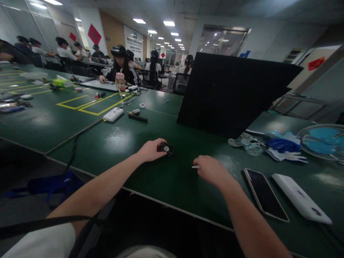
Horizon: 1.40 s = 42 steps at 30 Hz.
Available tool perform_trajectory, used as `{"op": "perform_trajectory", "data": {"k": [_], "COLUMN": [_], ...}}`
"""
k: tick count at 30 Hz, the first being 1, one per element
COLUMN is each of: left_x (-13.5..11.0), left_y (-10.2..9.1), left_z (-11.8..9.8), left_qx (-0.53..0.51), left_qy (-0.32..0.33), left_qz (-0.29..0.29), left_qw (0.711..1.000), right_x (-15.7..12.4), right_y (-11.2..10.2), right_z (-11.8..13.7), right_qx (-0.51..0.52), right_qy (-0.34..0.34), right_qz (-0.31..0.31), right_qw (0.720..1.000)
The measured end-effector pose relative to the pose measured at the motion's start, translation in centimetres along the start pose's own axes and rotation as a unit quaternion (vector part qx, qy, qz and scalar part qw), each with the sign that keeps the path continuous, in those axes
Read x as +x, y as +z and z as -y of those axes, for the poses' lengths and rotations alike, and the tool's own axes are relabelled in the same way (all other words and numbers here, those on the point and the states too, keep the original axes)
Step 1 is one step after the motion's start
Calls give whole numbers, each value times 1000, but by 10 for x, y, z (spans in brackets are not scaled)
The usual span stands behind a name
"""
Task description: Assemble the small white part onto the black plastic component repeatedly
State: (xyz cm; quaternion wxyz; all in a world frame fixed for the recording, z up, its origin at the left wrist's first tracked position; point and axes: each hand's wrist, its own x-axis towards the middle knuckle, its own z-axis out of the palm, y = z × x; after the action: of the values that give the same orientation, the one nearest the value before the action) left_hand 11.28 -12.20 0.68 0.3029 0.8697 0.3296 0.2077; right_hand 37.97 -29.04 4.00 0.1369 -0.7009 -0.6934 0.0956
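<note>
Green tabletop [166, 182]: left hand [149, 150] pinches a black device [168, 148], right hand [211, 170] curls round a white piece [195, 167]

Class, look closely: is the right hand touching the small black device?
Apart. The head view shows bare green tabletop between the right hand and the small black device, which the left hand holds.

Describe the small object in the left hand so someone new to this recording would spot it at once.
At the green table, on the near side of the tall black panel, find the left hand. Its fingers grip a small black object with a pale round disc, unlike the slim white piece in the right hand.
</note>
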Motion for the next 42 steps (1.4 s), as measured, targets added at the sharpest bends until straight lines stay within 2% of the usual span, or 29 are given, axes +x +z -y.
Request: {"op": "perform_trajectory", "data": {"k": [3, 6, 8, 9, 14, 20, 24, 28, 33, 35, 37, 40, 42], "left_x": [-2, -1, 1, 1, 3, 4, 3, 0, 1, 2, 1, -5, -14], "left_y": [-2, -1, 0, 1, 3, 6, 4, 0, -1, -8, -22, -56, -80], "left_z": [-2, 0, 2, 3, 5, 5, 4, 1, 4, 12, 26, 50, 65], "left_qx": [-4, -6, -15, -20, -34, -34, -35, -32, -3, 9, 21, 85, 182], "left_qy": [13, 18, 16, 15, 23, 11, -1, 3, 32, 36, 5, -55, -25], "left_qz": [7, 3, 3, 4, 2, 8, 16, 28, -16, -44, -63, -80, -93], "left_qw": [1000, 1000, 1000, 1000, 999, 999, 999, 999, 999, 998, 998, 992, 979], "right_x": [22, 48, 59, 62, 60, 61, 58, 54, 53, 52, 51, 49, 49], "right_y": [1, 7, 17, 24, 48, 49, 38, 33, 36, 36, 35, 35, 36], "right_z": [19, 44, 58, 62, 63, 59, 52, 36, 28, 29, 30, 30, 29], "right_qx": [107, 258, 319, 327, 274, 210, 248, 250, 211, 196, 188, 184, 181], "right_qy": [-22, -25, -14, -7, 25, 14, 94, 192, 212, 212, 206, 199, 200], "right_qz": [-33, -103, -151, -156, -120, -141, -196, -157, -126, -113, -99, -84, -79], "right_qw": [994, 960, 936, 932, 954, 967, 944, 936, 946, 951, 955, 959, 960]}}
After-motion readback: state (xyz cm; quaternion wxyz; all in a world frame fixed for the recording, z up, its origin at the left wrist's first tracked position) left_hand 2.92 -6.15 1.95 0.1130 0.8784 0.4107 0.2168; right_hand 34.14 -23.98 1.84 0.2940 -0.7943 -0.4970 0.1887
